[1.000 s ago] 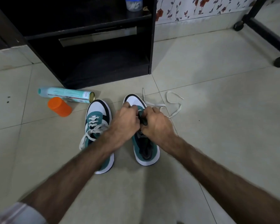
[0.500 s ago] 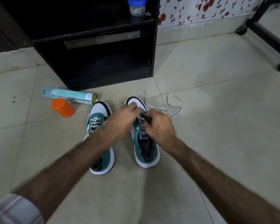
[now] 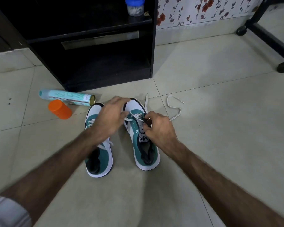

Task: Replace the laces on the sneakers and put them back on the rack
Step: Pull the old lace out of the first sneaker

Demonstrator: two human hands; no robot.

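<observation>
The long white flat shoelace (image 3: pixel 138 116) is soft and floppy and very light. It bends any way you pull it, so hold it near its stiff tip when you poke it through a hole. It looks like only the first holes near the toe are laced, so most of the job is left.

The lace crosses the front of the green and white sneaker on your right (image 3: pixel 140 133), right under your fingers. Your right hand (image 3: pixel 159 128) has its fingers curled and pinches something small and dark at the lace holes. It may be a lace tip, but I cannot tell. Your left hand (image 3: pixel 110 118) reaches over the toe of that shoe with bent fingers, and its fingertips seem to touch the lace. I cannot tell if it really holds it.

The loose end of the lace (image 3: pixel 175 106) lies in a curl on the tiled floor (image 3: pixel 220 128), just past your right hand.

The other green and white sneaker (image 3: pixel 99 154) sits under your left wrist, already laced. The black wooden shoe rack (image 3: pixel 105 63) stands ahead of both hands.
</observation>
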